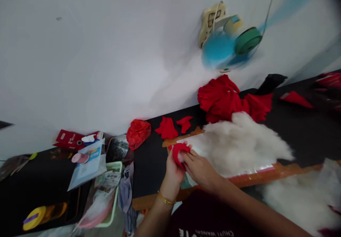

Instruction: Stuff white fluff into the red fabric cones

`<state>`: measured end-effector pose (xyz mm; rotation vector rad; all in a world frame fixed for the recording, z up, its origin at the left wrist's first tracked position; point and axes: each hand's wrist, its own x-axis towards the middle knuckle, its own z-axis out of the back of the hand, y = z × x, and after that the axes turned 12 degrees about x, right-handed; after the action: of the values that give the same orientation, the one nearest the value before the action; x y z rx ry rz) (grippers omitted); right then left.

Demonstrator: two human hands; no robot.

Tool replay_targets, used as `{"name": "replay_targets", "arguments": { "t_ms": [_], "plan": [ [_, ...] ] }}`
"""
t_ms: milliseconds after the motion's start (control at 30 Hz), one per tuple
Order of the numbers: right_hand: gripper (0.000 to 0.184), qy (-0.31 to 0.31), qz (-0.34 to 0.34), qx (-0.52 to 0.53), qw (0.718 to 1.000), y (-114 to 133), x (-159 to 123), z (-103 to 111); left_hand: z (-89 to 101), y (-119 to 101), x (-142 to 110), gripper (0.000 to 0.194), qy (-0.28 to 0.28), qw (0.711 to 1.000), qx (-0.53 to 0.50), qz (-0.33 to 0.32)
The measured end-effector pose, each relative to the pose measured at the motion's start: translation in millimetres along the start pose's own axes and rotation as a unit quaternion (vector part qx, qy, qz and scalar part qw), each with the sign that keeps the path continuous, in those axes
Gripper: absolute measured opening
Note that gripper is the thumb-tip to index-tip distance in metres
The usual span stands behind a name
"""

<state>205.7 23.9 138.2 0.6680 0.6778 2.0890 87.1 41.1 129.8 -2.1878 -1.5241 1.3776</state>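
Note:
My left hand (172, 171), with a gold bracelet on its wrist, is closed round a small red fabric piece (178, 151). My right hand (199, 169) pinches white stuffing into the opening of that red piece. Both hands work just in front of a big heap of white fluffy stuffing (239, 144) lying on a clear sheet over an orange-edged board (266, 174). Two small red fabric pieces (167, 128) lie just beyond my hands on the black table (149, 162).
A pile of red cloth (223, 98) lies against the white wall, under a spinning blue wall fan (226, 47). A red plastic bag (137, 133), packets and a green basket (114, 194) crowd the left. More white stuffing (301, 198) sits at the lower right.

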Motion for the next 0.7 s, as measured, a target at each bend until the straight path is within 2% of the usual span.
{"name": "replay_targets", "arguments": {
  "t_ms": [100, 167, 233, 333, 400, 500, 600, 700],
  "plan": [
    [0.024, 0.048, -0.067, -0.002, 0.997, -6.0, 6.4, -0.1, -2.9, 7.3, 1.4, 0.034, 0.006, 1.0, -0.001, -0.014],
    [0.019, 0.06, -0.087, 0.027, 0.994, -9.6, 10.2, 1.7, -3.0, 12.0, 3.8, 0.036, 0.027, 1.0, -0.001, -0.01],
    [0.018, 0.051, -0.079, 0.062, 0.994, -12.8, 11.9, 4.1, -1.9, 15.3, 6.8, 0.031, 0.028, 0.999, 0.0, -0.023],
    [0.019, 0.032, -0.054, 0.1, 0.993, -16.4, 10.5, 7.1, 0.5, 16.7, 10.5, 0.022, -0.013, 0.999, 0.005, -0.04],
    [0.02, 0.023, -0.041, 0.116, 0.992, -17.5, 8.4, 9.0, 2.3, 15.3, 11.8, 0.017, -0.043, 0.998, 0.009, -0.037],
    [0.026, 0.023, -0.029, 0.154, 0.987, -17.7, 5.3, 12.6, 4.9, 10.6, 12.2, 0.019, -0.045, 0.999, 0.025, -0.018],
    [0.034, 0.014, -0.058, 0.179, 0.982, -19.7, 3.7, 16.3, 6.1, 6.1, 11.4, 0.025, -0.04, 0.998, 0.043, 0.002],
    [0.02, -0.033, -0.098, 0.143, 0.984, -26.2, 4.5, 20.1, 5.8, 5.2, 9.3, 0.026, -0.05, 0.997, 0.054, 0.004]
  ]
}}
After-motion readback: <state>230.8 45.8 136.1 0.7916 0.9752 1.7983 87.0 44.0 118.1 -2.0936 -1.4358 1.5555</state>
